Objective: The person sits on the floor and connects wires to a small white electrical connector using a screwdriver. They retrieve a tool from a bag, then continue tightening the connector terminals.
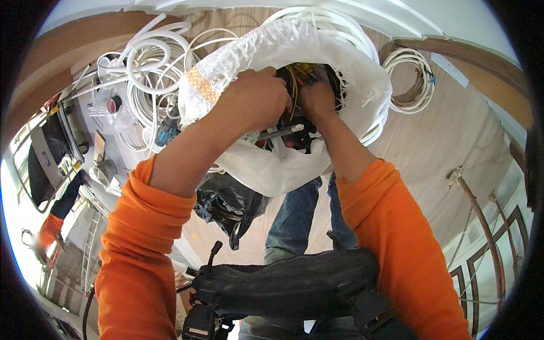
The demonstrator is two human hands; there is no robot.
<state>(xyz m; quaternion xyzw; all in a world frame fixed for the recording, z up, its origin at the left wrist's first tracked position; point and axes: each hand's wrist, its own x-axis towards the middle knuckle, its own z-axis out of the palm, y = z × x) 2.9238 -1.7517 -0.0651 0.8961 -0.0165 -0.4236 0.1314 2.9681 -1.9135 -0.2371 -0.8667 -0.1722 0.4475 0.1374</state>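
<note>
A white woven sack [272, 175] stands in front of me, its mouth rolled wide around a dark jumble of tools. My left hand [258, 97] is at the left of the opening, its fingers curled closed; what they hold, if anything, is hidden. Deeper in the mouth is my right hand [318, 101], its fingers out of sight among the contents. A metal-shafted hand tool [281, 132] lies across the near part of the opening, beside dark and red handles. Some yellow pieces [306, 71] show past my right hand.
Coiled white conduit [148, 62] lies to the left, beside a blue power tool [166, 131]. A white cable coil [409, 80] rests at the right on the wood-look floor [442, 153]. A black plastic bag [229, 204] sits near my legs. Another person [54, 226] is far left.
</note>
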